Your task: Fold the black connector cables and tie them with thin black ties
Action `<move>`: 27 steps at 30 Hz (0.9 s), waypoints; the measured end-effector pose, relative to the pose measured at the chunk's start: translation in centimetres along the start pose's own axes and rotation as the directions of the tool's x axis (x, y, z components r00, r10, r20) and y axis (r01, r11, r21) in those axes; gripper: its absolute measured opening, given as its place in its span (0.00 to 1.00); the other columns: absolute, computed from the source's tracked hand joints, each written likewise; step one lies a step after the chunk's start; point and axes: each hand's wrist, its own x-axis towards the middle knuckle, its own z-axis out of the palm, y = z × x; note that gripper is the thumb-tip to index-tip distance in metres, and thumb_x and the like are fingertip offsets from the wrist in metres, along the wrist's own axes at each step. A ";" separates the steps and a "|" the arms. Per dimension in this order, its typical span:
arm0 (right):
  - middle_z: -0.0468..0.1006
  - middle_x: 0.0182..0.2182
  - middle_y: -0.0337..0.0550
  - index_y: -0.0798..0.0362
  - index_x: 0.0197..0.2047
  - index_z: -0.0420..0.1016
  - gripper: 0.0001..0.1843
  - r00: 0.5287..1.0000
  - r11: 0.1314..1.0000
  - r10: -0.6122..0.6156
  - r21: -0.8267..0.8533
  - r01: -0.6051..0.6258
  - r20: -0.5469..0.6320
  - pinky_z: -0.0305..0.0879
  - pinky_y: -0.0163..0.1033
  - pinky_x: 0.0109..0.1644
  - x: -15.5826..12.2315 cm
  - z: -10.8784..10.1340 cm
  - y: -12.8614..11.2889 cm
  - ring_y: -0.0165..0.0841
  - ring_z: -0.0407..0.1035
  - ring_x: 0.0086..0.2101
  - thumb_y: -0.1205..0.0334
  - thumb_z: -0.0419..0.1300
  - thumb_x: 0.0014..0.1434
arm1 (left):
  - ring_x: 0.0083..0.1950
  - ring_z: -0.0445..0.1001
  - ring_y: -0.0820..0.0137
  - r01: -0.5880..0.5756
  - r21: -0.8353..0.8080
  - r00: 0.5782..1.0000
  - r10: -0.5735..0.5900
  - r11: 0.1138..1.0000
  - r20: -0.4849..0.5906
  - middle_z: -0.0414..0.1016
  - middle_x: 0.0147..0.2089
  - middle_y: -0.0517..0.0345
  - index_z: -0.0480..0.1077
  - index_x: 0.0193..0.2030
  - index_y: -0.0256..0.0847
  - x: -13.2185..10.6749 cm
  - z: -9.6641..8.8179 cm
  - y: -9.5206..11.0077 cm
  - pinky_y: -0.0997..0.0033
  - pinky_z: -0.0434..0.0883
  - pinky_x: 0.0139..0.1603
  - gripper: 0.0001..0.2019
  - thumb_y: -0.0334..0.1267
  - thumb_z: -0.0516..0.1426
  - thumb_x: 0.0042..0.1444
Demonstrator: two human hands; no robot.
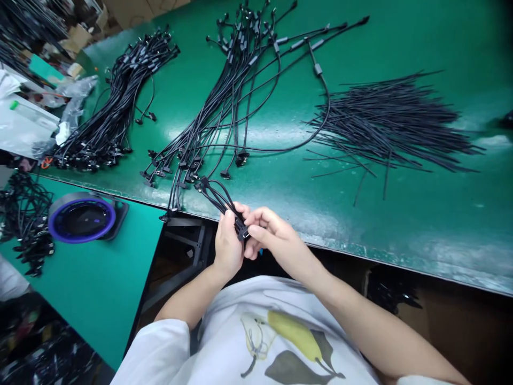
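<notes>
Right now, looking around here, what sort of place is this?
Probably a cable workshop or small factory. Heaps of black cables with connectors and a pile of thin black strands lie on a long green worktable, and someone is holding a small cable bundle.

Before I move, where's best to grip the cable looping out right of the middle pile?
Probably with the right hand, once free, from the near side: pinch the looping cable on its lower run, which lies alone on the green tabletop; its rightmost bend crosses tips of the thin black strips.
</notes>
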 end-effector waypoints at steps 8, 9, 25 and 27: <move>0.75 0.47 0.43 0.47 0.56 0.67 0.19 0.742 0.243 -0.511 -0.755 0.609 0.433 0.60 0.52 0.58 -0.7 -5.2 -2.5 0.37 0.68 0.50 0.70 0.46 0.66 | 0.29 0.66 0.69 0.025 0.359 0.789 -0.239 0.933 0.566 0.66 0.25 0.58 0.64 0.30 0.41 -0.4 -2.2 1.7 0.68 0.68 0.34 0.18 0.52 0.51 0.62; 0.76 0.44 0.42 0.48 0.54 0.68 0.19 0.702 0.163 -0.467 -0.728 0.666 0.537 0.59 0.53 0.58 -0.6 -5.7 -2.6 0.38 0.67 0.48 0.70 0.45 0.65 | 0.29 0.66 0.70 0.020 0.426 0.731 -0.304 0.904 0.611 0.66 0.26 0.58 0.65 0.30 0.40 -0.6 -2.4 2.2 0.69 0.68 0.34 0.18 0.52 0.50 0.63; 0.68 0.28 0.40 0.59 0.41 0.67 0.08 0.791 -0.087 -0.074 -0.794 0.602 0.608 0.58 0.44 0.41 -3.7 -7.4 -1.3 0.33 0.62 0.28 0.69 0.48 0.65 | 0.27 0.55 0.74 0.086 0.593 0.619 -0.510 0.800 0.598 0.57 0.25 0.65 0.60 0.31 0.40 -1.3 -0.4 -0.2 0.72 0.57 0.31 0.21 0.57 0.48 0.63; 0.68 0.27 0.40 0.56 0.38 0.66 0.07 0.775 -0.042 -0.084 -0.779 0.625 0.627 0.59 0.43 0.39 -3.8 -7.9 -1.6 0.32 0.62 0.27 0.68 0.48 0.66 | 0.28 0.55 0.75 0.065 0.607 0.588 -0.522 0.792 0.618 0.58 0.26 0.65 0.60 0.32 0.39 -1.4 -0.1 0.0 0.72 0.57 0.32 0.21 0.57 0.48 0.63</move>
